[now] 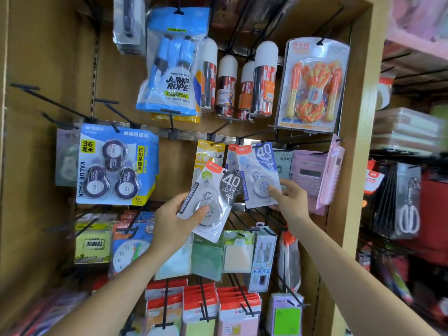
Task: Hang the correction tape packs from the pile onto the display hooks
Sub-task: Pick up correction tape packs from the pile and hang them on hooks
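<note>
1. Nearby, risk first: the grey pack [213, 200] sits tilted in the left hand [174, 214], held only at its lower half; if the thumb slackens it could slide out and drop
2. Further in, the blue pack [259, 173] is up among crowded hanging stock; a misjudged hole would likely miss the hook [257, 134] or knock the yellow pack [208, 154] beside it
3. Left hand: partly closed, thumb across the grey pack's clear bubble, fingers behind the card
4. Right hand [288, 195]: partly closed, thumb on the blue pack's bubble, fingers behind its lower right edge
5. The blue pack's top reaches the hook row; cannot tell whether it is threaded. The pile is out of view
</note>
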`<state>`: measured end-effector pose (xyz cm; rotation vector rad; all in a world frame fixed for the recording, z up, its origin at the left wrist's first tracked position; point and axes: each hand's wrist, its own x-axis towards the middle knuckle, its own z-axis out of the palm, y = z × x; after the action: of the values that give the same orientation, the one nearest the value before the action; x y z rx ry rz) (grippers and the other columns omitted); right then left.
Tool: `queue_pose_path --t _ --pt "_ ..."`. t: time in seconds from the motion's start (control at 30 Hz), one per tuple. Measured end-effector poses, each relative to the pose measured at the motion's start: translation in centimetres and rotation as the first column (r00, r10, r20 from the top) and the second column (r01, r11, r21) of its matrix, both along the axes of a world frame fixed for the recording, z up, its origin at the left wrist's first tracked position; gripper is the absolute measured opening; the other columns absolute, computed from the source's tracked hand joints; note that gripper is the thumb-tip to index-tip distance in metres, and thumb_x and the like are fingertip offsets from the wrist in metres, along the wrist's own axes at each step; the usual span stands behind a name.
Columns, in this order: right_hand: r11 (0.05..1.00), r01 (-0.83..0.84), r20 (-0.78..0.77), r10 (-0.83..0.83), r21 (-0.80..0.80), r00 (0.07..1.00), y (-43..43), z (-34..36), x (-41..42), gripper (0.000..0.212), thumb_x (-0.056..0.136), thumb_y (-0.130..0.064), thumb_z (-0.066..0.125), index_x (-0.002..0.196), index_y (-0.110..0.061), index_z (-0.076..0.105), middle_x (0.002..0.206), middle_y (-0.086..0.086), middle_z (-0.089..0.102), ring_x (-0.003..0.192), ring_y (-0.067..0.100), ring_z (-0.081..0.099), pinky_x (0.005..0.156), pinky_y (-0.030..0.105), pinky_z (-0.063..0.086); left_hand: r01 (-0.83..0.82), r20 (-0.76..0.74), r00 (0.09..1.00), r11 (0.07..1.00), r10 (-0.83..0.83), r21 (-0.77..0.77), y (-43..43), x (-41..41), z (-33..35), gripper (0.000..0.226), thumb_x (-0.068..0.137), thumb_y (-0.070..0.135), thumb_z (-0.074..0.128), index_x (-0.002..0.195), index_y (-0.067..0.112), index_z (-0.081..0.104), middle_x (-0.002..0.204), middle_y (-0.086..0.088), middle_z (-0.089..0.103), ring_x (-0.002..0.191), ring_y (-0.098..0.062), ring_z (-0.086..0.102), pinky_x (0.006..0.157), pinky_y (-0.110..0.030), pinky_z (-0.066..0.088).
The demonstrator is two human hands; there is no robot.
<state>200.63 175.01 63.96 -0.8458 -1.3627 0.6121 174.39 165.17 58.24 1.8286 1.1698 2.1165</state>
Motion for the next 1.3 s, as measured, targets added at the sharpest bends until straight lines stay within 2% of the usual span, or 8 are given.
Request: queue_pose_path --t 0.37,0.47,0.6,0.7,0.83,0.93,1.1,1.3 --pt "0.980 0.138 0.123 -0.121 -0.140 0.985 3.4 3.4 -5.1 0.035 0.087 -0.025 0.075 0.116 -0.009 0.066 0.107 0.010 0.069 0.076 0.021 0.064 0.065 0.036 0.059 0.043 -0.003 0.999 0.998 -0.044 -0.049 -1.0 -0.2 0.5 0.044 0.073 0.052 0.075 0.107 0.023 0.073 0.094 0.006 0.077 0.088 -0.014 0.072 0.079 -0.045 0.060" --pt "0.983 0.167 0.202 -0.148 -0.079 0.968 1.6 1.5 -5.2 0.055 0.087 -0.029 0.074 0.135 -0.010 0.055 0.128 0.010 0.062 0.105 0.027 0.063 0.087 0.036 0.052 0.065 -0.018 0.998 0.996 -0.066 -0.065 -1.5 -0.2 1.0 0.034 0.076 0.045 0.078 0.104 0.026 0.075 0.095 0.004 0.077 0.089 -0.017 0.073 0.080 -0.047 0.060" --pt "0.997 -0.066 0.036 0.067 -0.025 0.997 -3.5 -1.5 -3.8 0.034 0.090 -0.021 0.072 0.122 -0.018 0.063 0.117 0.003 0.068 0.099 0.019 0.066 0.081 0.028 0.052 0.120 -0.019 0.992 0.989 -0.122 -0.086 -2.3 0.1 1.9 0.025 0.081 0.020 0.084 0.102 0.029 0.075 0.096 0.001 0.078 0.090 -0.019 0.075 0.077 -0.044 0.059" --pt "0.965 -0.261 -0.012 0.261 -0.036 0.965 -6.7 -3.3 -2.7 0.025 0.091 -0.017 0.070 0.115 -0.021 0.067 0.105 0.004 0.074 0.100 0.022 0.069 0.087 0.036 0.056 0.145 -0.046 0.988 0.986 -0.149 -0.083 -3.0 0.9 2.7 0.033 0.075 0.030 0.082 0.105 0.024 0.071 0.097 0.005 0.078 0.089 -0.015 0.075 0.075 -0.040 0.060" --pt "0.912 -0.410 0.018 0.410 -0.018 0.912 -9.9 -3.5 -1.8 0.034 0.089 -0.013 0.070 0.122 -0.015 0.064 0.107 0.005 0.075 0.102 0.016 0.070 0.080 0.021 0.055 0.174 -0.096 0.979 0.983 -0.180 -0.065 -3.8 2.6 4.1 0.032 0.078 0.027 0.081 0.107 0.022 0.068 0.096 0.009 0.078 0.086 -0.011 0.075 0.068 -0.025 0.058" --pt "0.879 -0.477 0.032 0.476 0.022 0.879 -11.2 -2.9 -1.7 0.034 0.090 -0.012 0.068 0.124 -0.012 0.064 0.114 0.008 0.073 0.107 0.022 0.069 0.091 0.034 0.057 0.221 -0.121 0.965 0.970 -0.232 -0.098 -3.5 4.2 4.7 0.034 0.080 0.026 0.083 0.111 0.021 0.067 0.099 0.007 0.078 0.089 -0.011 0.074 0.074 -0.027 0.059" --pt "0.903 -0.428 -0.088 0.430 0.044 0.899 -11.0 -2.3 -1.1 0.030 0.091 -0.008 0.066 0.121 -0.006 0.065 0.111 0.010 0.074 0.104 0.027 0.071 0.092 0.045 0.056 0.026 -0.459 0.883 0.986 -0.099 -0.163 -2.5 4.5 4.8 0.041 0.076 0.069 0.072 0.101 0.038 0.064 0.091 0.023 0.073 0.083 0.001 0.069 0.074 -0.032 0.056" --pt "0.970 -0.235 -0.136 0.241 0.057 0.961 -7.8 -1.3 2.1 0.024 0.087 -0.011 0.072 0.110 -0.008 0.064 0.103 0.010 0.076 0.099 0.028 0.072 0.094 0.056 0.054 -0.211 -0.672 0.739 0.960 0.033 -0.185 -0.7 1.6 4.0 0.041 0.068 0.072 0.071 0.097 0.044 0.069 0.087 0.030 0.070 0.088 0.008 0.064 0.075 -0.027 0.054"
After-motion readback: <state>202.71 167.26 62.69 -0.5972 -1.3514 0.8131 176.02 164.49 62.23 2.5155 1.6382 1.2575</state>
